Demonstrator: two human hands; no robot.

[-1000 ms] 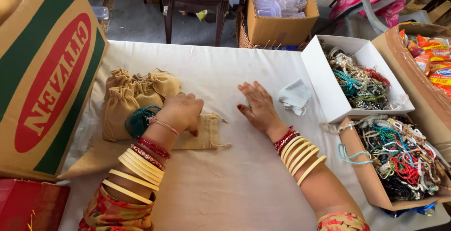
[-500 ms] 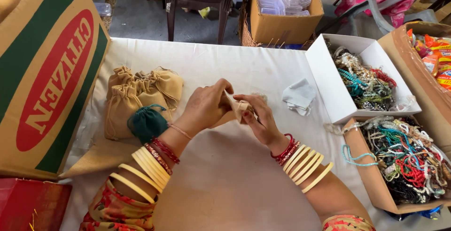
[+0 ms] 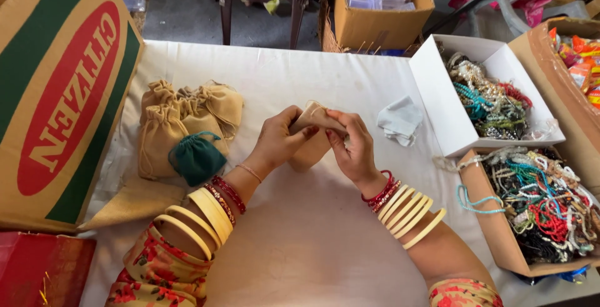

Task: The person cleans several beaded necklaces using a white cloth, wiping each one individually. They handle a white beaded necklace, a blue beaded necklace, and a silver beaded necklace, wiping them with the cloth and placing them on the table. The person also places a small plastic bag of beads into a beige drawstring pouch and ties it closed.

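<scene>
Starting at the table's left edge, a big printed carton (image 3: 59,94) stands beside a heap of tan drawstring pouches (image 3: 181,119) with one green pouch (image 3: 197,157) against it. Over the middle of the white table (image 3: 300,244), the left hand (image 3: 275,141) and right hand (image 3: 353,148) are both clamped on one tan pouch (image 3: 312,138), fingers pinching its mouth; spreading that mouth evenly, thumbs inside the rim, would probably serve best. Toward the right edge lie a folded white cloth (image 3: 400,119) and two open boxes of beaded jewellery (image 3: 531,201).

Small packing workshop: boxes of bead necklaces (image 3: 537,213), cloth pouches (image 3: 181,119), cartons (image 3: 56,94).
</scene>
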